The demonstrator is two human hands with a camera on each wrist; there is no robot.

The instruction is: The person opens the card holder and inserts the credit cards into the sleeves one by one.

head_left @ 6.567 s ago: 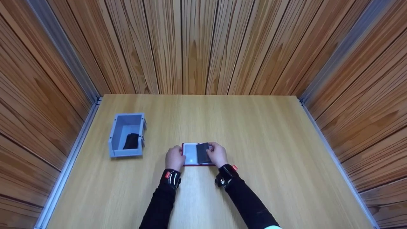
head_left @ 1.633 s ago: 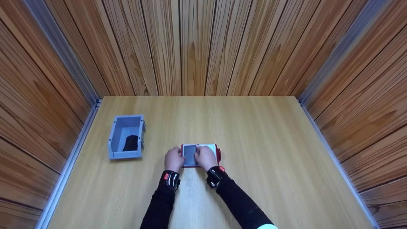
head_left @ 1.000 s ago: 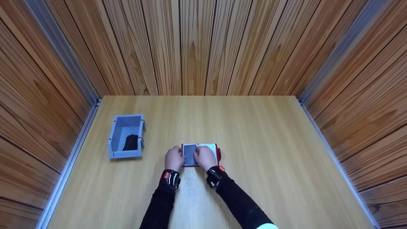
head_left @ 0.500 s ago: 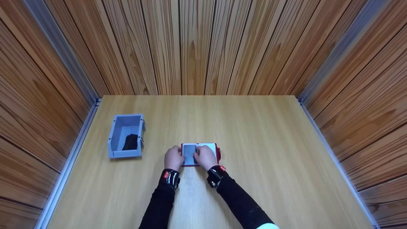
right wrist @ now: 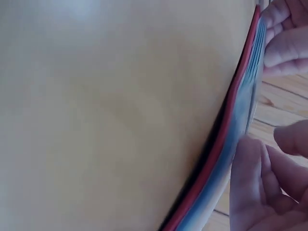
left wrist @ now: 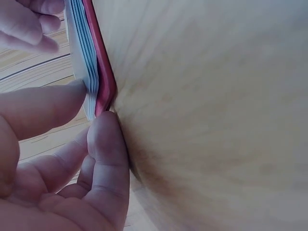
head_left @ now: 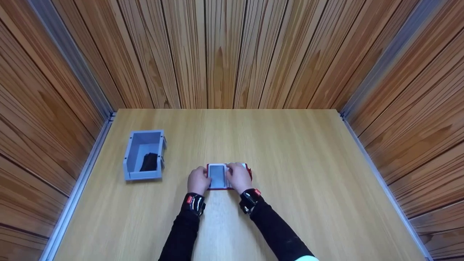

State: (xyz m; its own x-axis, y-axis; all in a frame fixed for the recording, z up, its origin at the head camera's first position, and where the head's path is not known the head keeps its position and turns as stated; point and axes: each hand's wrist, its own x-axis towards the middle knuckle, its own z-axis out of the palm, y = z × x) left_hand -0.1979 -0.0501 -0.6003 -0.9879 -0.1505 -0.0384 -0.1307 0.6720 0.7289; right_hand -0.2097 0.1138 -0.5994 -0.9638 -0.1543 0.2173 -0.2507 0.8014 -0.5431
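Note:
A red-covered card holder (head_left: 228, 185) with clear sleeves lies spread on the table. On its left page is a dark grey card (head_left: 217, 176), its full width visible. My left hand (head_left: 198, 180) grips the holder's left edge; in the left wrist view the thumb (left wrist: 53, 108) presses the sleeves (left wrist: 85, 57) while the fingers lie against the red cover (left wrist: 102, 62). Over the right page is my right hand (head_left: 239, 177). The right wrist view shows its fingertips (right wrist: 248, 149) touching the sleeves, with the thumb (right wrist: 291, 137) held apart and nothing pinched.
A grey-blue bin (head_left: 143, 175) stands at the left of the table (head_left: 290, 152), with dark flat pieces (head_left: 149, 162) inside. Wood-panelled walls (head_left: 224, 54) enclose the back and sides. Metal rails (head_left: 79, 181) run along the table's side edges.
Earlier my right hand held the dark card over the right page; then the card came to the left page. Since half a second ago, that hand has shifted slightly right, off the card's edge.

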